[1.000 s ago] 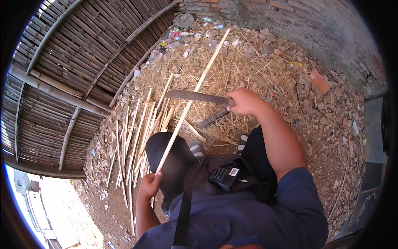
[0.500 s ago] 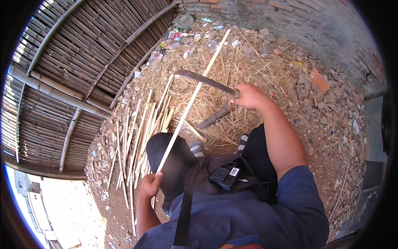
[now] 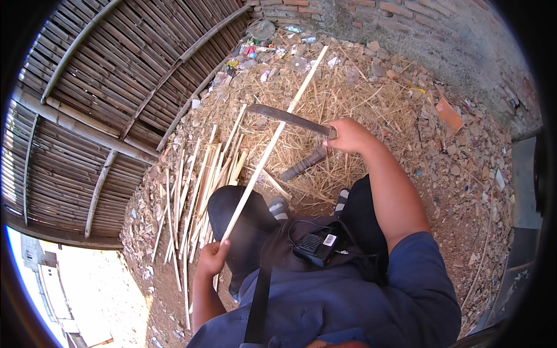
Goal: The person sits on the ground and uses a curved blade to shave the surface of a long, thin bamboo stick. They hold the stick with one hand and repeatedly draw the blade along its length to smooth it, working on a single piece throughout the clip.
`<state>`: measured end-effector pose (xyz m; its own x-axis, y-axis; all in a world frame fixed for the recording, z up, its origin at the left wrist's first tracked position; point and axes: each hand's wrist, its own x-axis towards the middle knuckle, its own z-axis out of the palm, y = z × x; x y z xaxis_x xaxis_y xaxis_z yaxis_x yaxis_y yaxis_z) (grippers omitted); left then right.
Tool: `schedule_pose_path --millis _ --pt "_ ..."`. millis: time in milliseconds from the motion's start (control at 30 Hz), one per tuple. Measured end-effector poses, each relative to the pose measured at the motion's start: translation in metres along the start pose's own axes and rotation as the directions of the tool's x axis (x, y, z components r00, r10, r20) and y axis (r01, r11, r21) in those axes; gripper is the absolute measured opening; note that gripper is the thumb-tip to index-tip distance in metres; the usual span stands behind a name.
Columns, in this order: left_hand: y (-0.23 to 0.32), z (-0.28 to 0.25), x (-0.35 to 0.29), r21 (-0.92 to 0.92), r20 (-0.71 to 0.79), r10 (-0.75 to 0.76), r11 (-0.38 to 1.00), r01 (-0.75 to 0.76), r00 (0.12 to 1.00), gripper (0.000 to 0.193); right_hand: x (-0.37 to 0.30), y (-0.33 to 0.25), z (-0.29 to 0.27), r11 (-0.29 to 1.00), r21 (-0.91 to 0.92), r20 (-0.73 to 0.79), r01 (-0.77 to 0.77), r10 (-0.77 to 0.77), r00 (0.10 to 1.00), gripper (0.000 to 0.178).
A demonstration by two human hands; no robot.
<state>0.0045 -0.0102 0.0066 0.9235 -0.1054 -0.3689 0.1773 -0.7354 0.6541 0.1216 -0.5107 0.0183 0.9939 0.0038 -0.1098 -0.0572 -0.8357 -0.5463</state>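
My left hand point(image 3: 213, 258), low at the left by my knee, is closed round the near end of a long pale bamboo strip point(image 3: 268, 152). The strip slants away over my left knee to the straw beyond. In my right hand point(image 3: 348, 136) is the handle of a machete point(image 3: 290, 118). Its dark blade points left and crosses the strip about midway, apparently against it; the exact contact cannot be made out. Just below that hand, on the straw, lies a dark ribbed cylindrical piece point(image 3: 303, 163).
Several split bamboo strips point(image 3: 200, 200) lie in a pile left of my knee. Straw shavings point(image 3: 348, 87) cover the ground ahead, with rubble and litter point(image 3: 246, 52) around. A bamboo slat wall point(image 3: 110, 75) stands left, a brick wall point(image 3: 441, 40) behind. A black device point(image 3: 316, 246) rests at my lap.
The view has shifted slightly. Both hands keep their hold, and the blade and strip stay in almost the same places relative to each other.
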Motion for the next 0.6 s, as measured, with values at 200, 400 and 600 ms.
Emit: schedule_pose_path --millis 200,400,600 --pt "-0.006 0.0 0.004 -0.008 0.021 -0.025 1.0 0.025 0.999 0.058 -0.002 0.003 0.011 0.998 0.049 0.043 0.049 -0.051 0.998 0.038" --pt "-0.013 0.001 0.003 -0.03 -0.006 -0.011 1.0 0.011 1.0 0.058 -0.007 -0.023 0.018 0.983 -0.009 0.16 0.183 -0.18 0.971 0.031" --pt "-0.01 0.003 0.002 -0.026 -0.026 -0.011 1.0 0.01 1.0 0.057 -0.005 -0.007 0.007 0.995 0.015 0.095 0.099 -0.1 0.99 0.035"
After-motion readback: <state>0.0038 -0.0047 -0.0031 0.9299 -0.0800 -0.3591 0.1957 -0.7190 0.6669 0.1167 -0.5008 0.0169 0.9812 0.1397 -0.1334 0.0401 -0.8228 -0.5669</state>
